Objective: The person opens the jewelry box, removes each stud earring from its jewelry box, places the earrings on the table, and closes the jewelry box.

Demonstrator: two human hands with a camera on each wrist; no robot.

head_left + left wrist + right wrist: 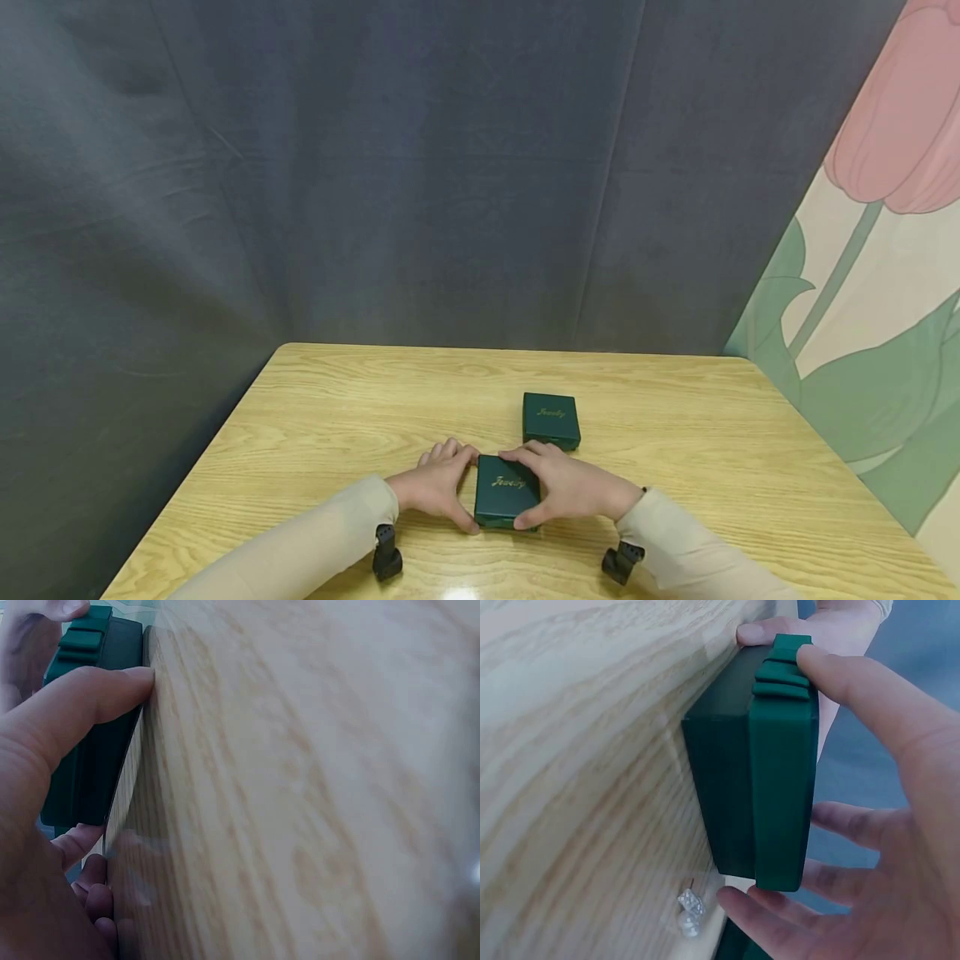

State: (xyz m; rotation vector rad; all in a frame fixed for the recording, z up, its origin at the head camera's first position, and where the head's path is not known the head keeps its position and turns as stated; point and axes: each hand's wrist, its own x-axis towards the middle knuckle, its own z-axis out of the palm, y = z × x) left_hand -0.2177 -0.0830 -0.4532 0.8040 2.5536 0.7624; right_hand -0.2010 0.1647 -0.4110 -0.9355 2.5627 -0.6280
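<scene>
So, the near box (507, 492) is set flat on the table (337, 400), lid closed, between the left hand (438, 485) and the right hand (566, 485). Its bow (784, 667) is pointed toward the wearer, and the gold "Jewelry" script can be read right way up from that side. The lid looks pretty much square, so no long axis can be made out. The box's left side is bracketed by the left thumb and forefinger, spread wide at its corners (how hard it's gripped can't be told). The lid is held front to back by the right hand, with the thumb placed by the bow and the forefinger at the back edge. The far box (551, 419) is seen just behind, a bit to the right.

The script is shown by the head view only. From the right wrist, a small shiny piece (691, 911) is picked up on the table beside the near box, and from the left wrist, the left thumb's tip is caught low by the tabletop.
</scene>
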